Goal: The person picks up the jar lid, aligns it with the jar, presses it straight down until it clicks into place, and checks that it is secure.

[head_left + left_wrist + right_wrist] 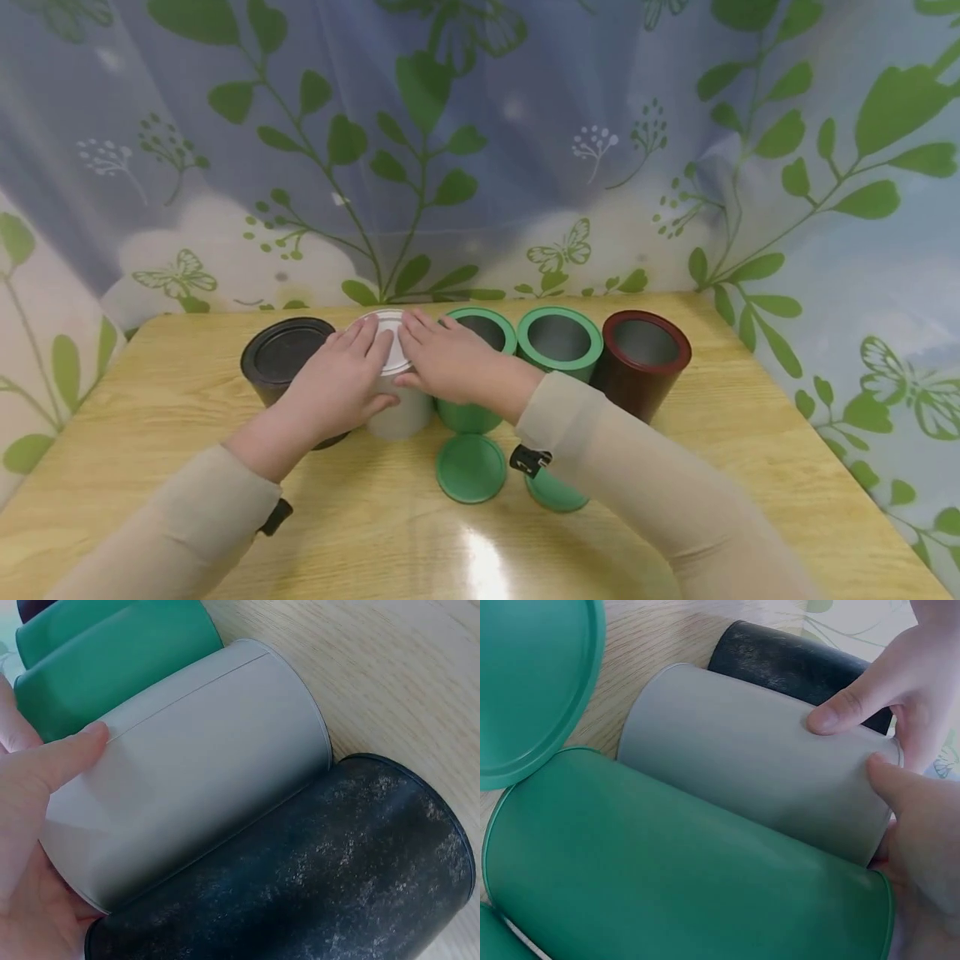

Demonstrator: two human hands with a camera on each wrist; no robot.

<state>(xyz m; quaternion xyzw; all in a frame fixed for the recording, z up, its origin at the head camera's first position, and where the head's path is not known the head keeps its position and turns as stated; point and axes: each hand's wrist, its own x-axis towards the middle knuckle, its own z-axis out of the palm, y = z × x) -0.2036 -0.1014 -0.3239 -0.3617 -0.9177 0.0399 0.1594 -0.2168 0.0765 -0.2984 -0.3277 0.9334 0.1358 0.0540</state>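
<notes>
A pale grey-white can (pixel 402 408) stands upright in a row, with a white lid (pixel 393 357) on its top. My left hand (pixel 333 379) lies over the lid's left side, its fingers stretched out flat. On the right side of the same lid my right hand (pixel 457 358) presses with straight fingers. In the left wrist view the left thumb (pixel 71 754) rests against the grey-white can's side. Both thumbs touch that can near its top in the right wrist view. The hands hide much of the lid.
Left of it stands a black can (pixel 288 354) with its lid on. To the right are two open green cans (pixel 471 417) (pixel 561 365) and an open dark red can (pixel 633 387). Two green lids (pixel 471 469) (pixel 557 493) lie in front, one partly under the right sleeve.
</notes>
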